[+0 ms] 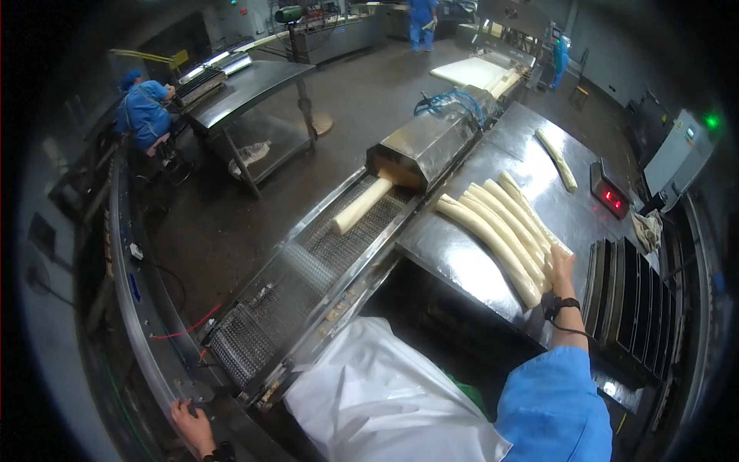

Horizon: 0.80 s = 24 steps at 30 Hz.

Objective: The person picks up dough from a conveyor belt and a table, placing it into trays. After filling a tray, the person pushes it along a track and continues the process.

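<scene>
Several long pale dough rolls [493, 239] lie side by side on the steel table [431, 246] in front of me. My right hand [563, 268] is closed around the near end of the rightmost dough roll [531, 212]; its fingertips are partly hidden. Low at the left, my left hand [191, 426] rests with fingers apart by the end of a curved metal rail [142, 362], holding nothing. Between my hands, a mesh conveyor [308, 266] carries one dough roll [362, 205] beside the metal hood's opening.
A single dough strip [556, 160] lies farther back, near a scale with a red display [610, 192]. Dark stacked trays [627, 300] stand right of the table. A metal hood [431, 142] covers the conveyor. One person [145, 112] sits at a side table [254, 88]; others stand far back.
</scene>
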Each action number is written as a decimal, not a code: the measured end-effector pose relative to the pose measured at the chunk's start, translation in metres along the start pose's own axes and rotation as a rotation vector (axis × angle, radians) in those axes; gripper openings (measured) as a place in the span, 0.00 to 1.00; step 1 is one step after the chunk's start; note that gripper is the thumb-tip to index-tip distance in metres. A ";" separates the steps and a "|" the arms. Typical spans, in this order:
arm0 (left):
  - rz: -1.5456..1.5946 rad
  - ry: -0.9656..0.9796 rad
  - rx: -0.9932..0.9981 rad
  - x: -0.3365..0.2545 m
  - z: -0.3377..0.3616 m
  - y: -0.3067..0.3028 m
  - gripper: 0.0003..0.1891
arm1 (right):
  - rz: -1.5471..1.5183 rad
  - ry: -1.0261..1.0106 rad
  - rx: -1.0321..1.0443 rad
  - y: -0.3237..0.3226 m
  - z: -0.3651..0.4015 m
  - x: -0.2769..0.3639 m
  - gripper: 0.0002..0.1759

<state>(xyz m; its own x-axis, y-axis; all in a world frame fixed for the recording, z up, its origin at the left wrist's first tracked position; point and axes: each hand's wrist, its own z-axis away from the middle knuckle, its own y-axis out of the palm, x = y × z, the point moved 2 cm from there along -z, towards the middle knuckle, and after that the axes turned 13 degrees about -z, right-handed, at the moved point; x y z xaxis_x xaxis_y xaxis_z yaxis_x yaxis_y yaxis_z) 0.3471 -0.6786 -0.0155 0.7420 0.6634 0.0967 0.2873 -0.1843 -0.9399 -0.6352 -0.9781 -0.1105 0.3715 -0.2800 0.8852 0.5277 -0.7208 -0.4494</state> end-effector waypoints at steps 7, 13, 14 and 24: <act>0.033 0.008 -0.025 -0.001 0.003 0.002 0.13 | 0.676 -0.163 0.204 0.045 0.053 0.151 0.34; 0.032 -0.063 -0.032 -0.004 0.003 0.001 0.13 | 0.599 -0.265 0.205 0.084 0.054 0.170 0.27; 0.054 -0.046 -0.031 -0.004 0.001 0.000 0.13 | 0.578 -0.304 0.195 0.087 0.057 0.166 0.27; 0.109 -0.047 -0.054 -0.008 0.002 -0.012 0.13 | 0.712 -0.324 0.585 0.053 0.131 0.155 0.50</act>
<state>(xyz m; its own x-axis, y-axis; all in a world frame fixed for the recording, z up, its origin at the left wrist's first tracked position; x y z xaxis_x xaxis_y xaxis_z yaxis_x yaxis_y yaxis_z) 0.3369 -0.6803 -0.0060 0.7418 0.6703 -0.0213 0.2397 -0.2947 -0.9250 -0.4497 -0.9767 -0.0123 0.8960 -0.2774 0.3467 0.3616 0.0025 -0.9323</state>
